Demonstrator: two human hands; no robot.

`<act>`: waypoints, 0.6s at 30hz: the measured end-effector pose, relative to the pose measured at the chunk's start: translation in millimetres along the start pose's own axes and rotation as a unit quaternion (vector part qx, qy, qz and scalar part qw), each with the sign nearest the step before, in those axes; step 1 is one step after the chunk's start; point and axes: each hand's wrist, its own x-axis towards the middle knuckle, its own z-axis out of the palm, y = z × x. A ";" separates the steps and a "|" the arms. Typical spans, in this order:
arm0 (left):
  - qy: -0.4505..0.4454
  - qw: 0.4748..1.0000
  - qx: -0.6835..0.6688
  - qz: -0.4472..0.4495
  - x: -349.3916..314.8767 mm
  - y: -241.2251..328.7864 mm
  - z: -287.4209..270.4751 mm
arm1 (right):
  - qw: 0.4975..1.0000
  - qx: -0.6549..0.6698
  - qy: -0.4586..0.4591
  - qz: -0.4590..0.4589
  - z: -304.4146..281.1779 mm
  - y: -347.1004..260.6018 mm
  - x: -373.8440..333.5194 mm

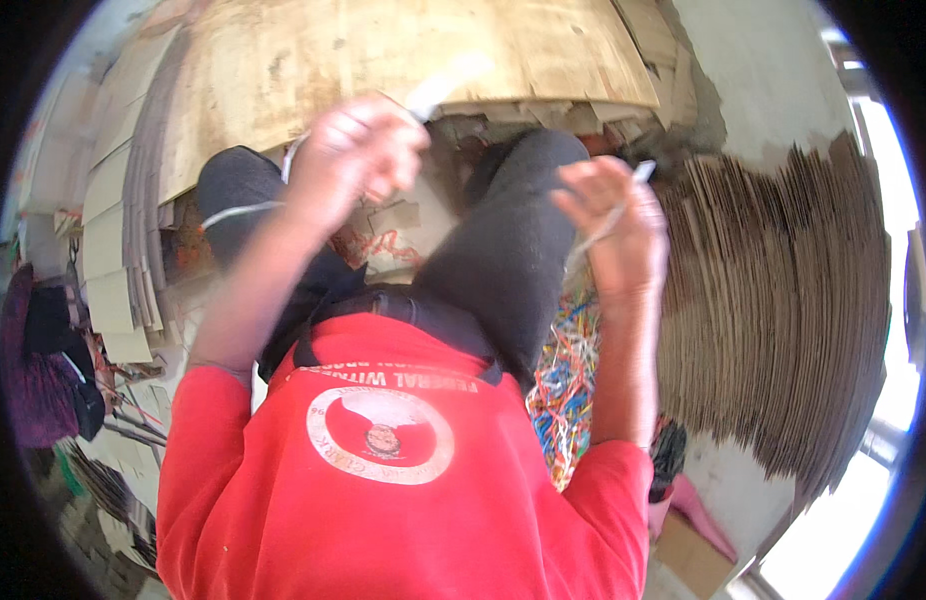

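My left hand (pixel 368 150) is raised in front of the wooden board, its fingers bent closed and blurred by motion. A small whitish piece sticks out past its fingertips, too smeared to make out fully. Beside that wrist, a thin white cord (pixel 245 209) trails leftward across my left knee. To the right, beyond my right knee, my right hand (pixel 628 225) is up with its fingers curled. Another thin white cord (pixel 613 220) crosses it, with a pale tip (pixel 643 171) poking out above. Whether the two cord lengths join is hidden.
A light wooden board (pixel 313 50) lies ahead of my knees. Tall rows of brown card sheets (pixel 773 300) stand at the right; more grey-brown sheets (pixel 113 220) are stacked at the left. Many coloured cords (pixel 563 370) lie in a heap beside my right thigh.
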 end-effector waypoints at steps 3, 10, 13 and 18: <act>-0.053 0.993 0.101 0.028 -1.4 -30.4 31.8 | 0.996 0.087 0.021 0.028 41.2 50.4 11.4; -0.157 0.938 0.301 0.068 -23.8 -73.6 27.6 | 0.997 0.069 0.036 -0.005 55.4 41.7 37.5; -0.193 0.898 0.381 0.108 -23.6 -87.2 26.9 | 0.999 0.001 0.028 0.035 72.9 36.9 31.4; -0.162 0.936 0.312 0.024 -20.4 -86.9 31.5 | 0.983 -0.143 0.069 0.096 102.0 53.3 13.9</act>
